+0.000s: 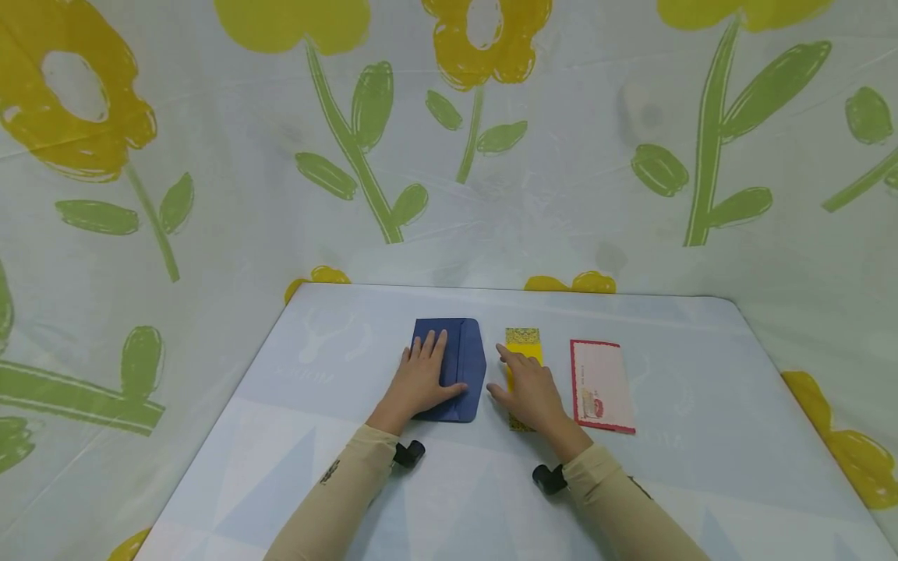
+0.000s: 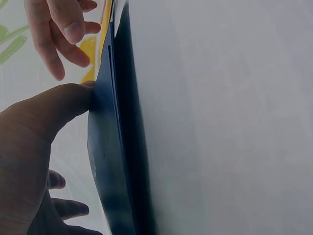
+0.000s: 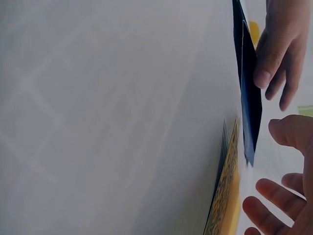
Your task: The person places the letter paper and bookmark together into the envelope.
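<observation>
Just below the centre of the head view, your left hand (image 1: 418, 379) rests spread on the blue envelope (image 1: 471, 358); your right hand (image 1: 531, 389), fingers parted and holding nothing, hovers over the yellow packet (image 1: 523, 336). Light, even pressure should steady the envelope best.

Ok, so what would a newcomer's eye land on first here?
Probably the big yellow flowers on the backdrop behind the table. Next, the dark blue envelope under the spread left hand, left of the yellow packet that the right hand partly hides. The red-edged card lies further right.
</observation>
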`<state>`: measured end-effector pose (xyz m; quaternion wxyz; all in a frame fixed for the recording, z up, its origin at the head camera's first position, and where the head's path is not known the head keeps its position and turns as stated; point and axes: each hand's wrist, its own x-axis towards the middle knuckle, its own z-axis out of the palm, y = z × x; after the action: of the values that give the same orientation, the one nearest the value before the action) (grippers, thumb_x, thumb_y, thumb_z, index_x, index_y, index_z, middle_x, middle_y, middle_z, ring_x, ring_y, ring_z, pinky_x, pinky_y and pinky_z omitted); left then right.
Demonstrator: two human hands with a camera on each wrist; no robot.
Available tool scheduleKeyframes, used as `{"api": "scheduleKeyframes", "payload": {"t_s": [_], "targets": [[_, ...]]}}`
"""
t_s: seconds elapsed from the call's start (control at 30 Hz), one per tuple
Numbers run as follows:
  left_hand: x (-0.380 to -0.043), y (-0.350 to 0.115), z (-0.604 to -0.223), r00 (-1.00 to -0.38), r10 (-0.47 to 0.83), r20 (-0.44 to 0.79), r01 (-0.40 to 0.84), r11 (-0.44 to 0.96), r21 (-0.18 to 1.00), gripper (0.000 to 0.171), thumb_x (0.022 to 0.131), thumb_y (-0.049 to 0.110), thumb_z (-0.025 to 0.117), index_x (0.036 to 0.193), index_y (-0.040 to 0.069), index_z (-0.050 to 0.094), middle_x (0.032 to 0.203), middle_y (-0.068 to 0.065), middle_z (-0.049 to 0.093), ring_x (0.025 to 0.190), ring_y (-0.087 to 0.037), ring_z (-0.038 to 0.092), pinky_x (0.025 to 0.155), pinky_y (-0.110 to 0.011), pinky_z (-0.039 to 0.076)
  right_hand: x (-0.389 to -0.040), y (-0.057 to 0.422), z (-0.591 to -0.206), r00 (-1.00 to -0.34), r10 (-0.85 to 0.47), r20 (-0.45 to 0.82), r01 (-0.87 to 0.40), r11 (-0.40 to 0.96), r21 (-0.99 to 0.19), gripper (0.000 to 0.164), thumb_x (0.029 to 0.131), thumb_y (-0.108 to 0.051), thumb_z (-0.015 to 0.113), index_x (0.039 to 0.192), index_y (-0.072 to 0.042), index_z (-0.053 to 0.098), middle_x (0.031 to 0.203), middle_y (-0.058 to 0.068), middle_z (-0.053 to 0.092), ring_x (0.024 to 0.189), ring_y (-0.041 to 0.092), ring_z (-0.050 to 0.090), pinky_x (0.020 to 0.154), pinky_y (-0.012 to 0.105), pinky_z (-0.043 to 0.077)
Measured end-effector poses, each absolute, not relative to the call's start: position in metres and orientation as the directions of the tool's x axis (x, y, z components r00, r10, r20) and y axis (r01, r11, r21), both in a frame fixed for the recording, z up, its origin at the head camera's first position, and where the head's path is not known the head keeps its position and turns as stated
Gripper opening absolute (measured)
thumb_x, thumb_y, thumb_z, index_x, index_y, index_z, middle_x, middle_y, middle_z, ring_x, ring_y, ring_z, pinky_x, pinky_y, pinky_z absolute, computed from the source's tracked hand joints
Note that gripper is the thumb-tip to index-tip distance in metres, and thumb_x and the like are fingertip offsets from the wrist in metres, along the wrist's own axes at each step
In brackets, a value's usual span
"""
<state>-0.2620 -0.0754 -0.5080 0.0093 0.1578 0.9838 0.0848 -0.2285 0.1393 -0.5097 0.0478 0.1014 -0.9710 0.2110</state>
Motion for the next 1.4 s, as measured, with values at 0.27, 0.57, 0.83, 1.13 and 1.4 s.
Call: {"api": "scheduleKeyframes", "payload": {"t_s": [0.27, 0.57, 0.83, 1.13, 1.4], "targets": [[-0.262, -0.076, -0.507, -0.948, 0.318, -0.030, 0.304, 0.927, 0.222, 0.101, 0.080, 0.061, 0.059, 0.150, 0.013, 0.006, 0.154, -0.015, 0.014, 0.135, -0.042, 0.021, 0.107, -0.053, 0.025, -0.229, 0.137, -0.509, -0.968, -0.187, 0.170, -0.239, 0.892, -0.384, 0.072, 0.081, -0.046, 0.066, 0.143, -0.020, 0.037, 0.121, 0.001, 0.058, 0.107, 0.024, 0.052, 0.087, 0.046, 0.041], [-0.262, -0.078, -0.509, -0.946, 0.324, -0.018, 0.307, 0.910, 0.280, 0.094, 0.083, 0.053, 0.058, 0.151, 0.015, 0.004, 0.154, -0.015, 0.012, 0.135, -0.044, 0.020, 0.107, -0.052, 0.024, -0.228, 0.134, -0.509, -0.966, -0.183, 0.180, -0.243, 0.880, -0.408, 0.071, 0.081, -0.044, 0.066, 0.142, -0.020, 0.039, 0.120, 0.001, 0.058, 0.107, 0.024, 0.052, 0.088, 0.046, 0.042], [-0.260, -0.080, -0.509, -0.942, 0.336, 0.000, 0.319, 0.897, 0.307, 0.092, 0.085, 0.049, 0.058, 0.150, 0.014, 0.004, 0.154, -0.016, 0.012, 0.136, -0.042, 0.019, 0.107, -0.052, 0.024, -0.228, 0.128, -0.508, -0.970, -0.189, 0.154, -0.239, 0.865, -0.441, 0.071, 0.081, -0.041, 0.068, 0.142, -0.019, 0.038, 0.123, 0.002, 0.057, 0.109, 0.025, 0.052, 0.093, 0.046, 0.041], [-0.258, -0.081, -0.508, -0.939, 0.344, 0.034, 0.335, 0.883, 0.329, 0.091, 0.085, 0.047, 0.058, 0.150, 0.014, 0.004, 0.154, -0.015, 0.013, 0.137, -0.040, 0.017, 0.106, -0.052, 0.026, -0.230, 0.123, -0.507, -0.981, -0.166, 0.103, -0.195, 0.846, -0.496, 0.073, 0.082, -0.040, 0.067, 0.144, -0.020, 0.034, 0.136, 0.006, 0.048, 0.115, 0.026, 0.050, 0.099, 0.045, 0.038], [-0.257, -0.081, -0.506, -0.933, 0.355, 0.051, 0.349, 0.867, 0.355, 0.089, 0.086, 0.045, 0.057, 0.150, 0.014, 0.005, 0.153, -0.014, 0.016, 0.139, -0.037, 0.015, 0.106, -0.051, 0.027, -0.234, 0.120, -0.506, -0.986, -0.150, 0.079, -0.168, 0.821, -0.546, 0.072, 0.083, -0.038, 0.067, 0.144, -0.016, 0.034, 0.138, 0.008, 0.047, 0.121, 0.026, 0.046, 0.102, 0.045, 0.037]]}}
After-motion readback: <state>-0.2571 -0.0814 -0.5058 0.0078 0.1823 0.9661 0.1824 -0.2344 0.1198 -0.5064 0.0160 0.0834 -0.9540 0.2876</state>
